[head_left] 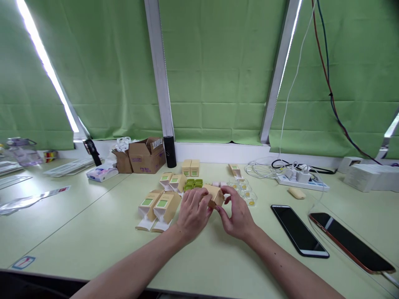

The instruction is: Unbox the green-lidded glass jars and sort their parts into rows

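Between my two hands, a small kraft-coloured paper box [214, 195] is held just above the table. My left hand [195, 209] grips its left side with the fingers wrapped round it. The fingers of my right hand [235, 214] pinch its right end. Several like boxes [168, 203] lie to the left with white flaps open toward me and green labels showing. Behind my left hand are small green containers [193, 183], and pinkish-white pieces [219, 184] sit beside them. Clear plastic cups [247, 191] with something yellow in them stand beyond my right hand.
Two closed boxes [190, 167] stand at the back near a black cylinder [170, 151]. A cardboard carton [147, 155] and a tissue pack [102, 172] are at the back left. On the right lie two phones [299, 230], a power strip [302, 182] and loose cables.
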### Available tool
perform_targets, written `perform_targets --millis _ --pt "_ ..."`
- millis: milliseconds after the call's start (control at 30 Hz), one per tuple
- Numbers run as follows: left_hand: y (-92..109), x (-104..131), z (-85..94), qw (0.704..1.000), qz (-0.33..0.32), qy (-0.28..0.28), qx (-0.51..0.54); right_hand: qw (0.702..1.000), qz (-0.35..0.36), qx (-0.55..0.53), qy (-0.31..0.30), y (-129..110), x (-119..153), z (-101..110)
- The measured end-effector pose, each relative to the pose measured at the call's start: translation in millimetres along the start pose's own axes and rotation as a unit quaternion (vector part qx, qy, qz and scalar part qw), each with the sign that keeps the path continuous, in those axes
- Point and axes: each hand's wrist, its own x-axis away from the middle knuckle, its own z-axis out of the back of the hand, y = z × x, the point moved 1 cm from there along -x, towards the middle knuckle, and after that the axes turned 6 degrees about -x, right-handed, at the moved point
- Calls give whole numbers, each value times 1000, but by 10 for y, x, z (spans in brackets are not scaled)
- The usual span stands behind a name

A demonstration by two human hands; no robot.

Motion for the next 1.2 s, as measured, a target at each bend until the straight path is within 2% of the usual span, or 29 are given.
perform_targets --millis 200,567,900,1200 --pt "11 2 -18 1000 8 9 8 1000 -13 0 0 3 -2 -7" --pt "49 -30 12 998 21 -33 58 999 -49 -10 2 70 13 -42" --pt "36 -36 -3 993 28 -42 105 997 -70 -16 -10 82 15 -47" --pt "15 -48 13 993 37 -51 96 997 -73 -34 -13 56 -4 -13"
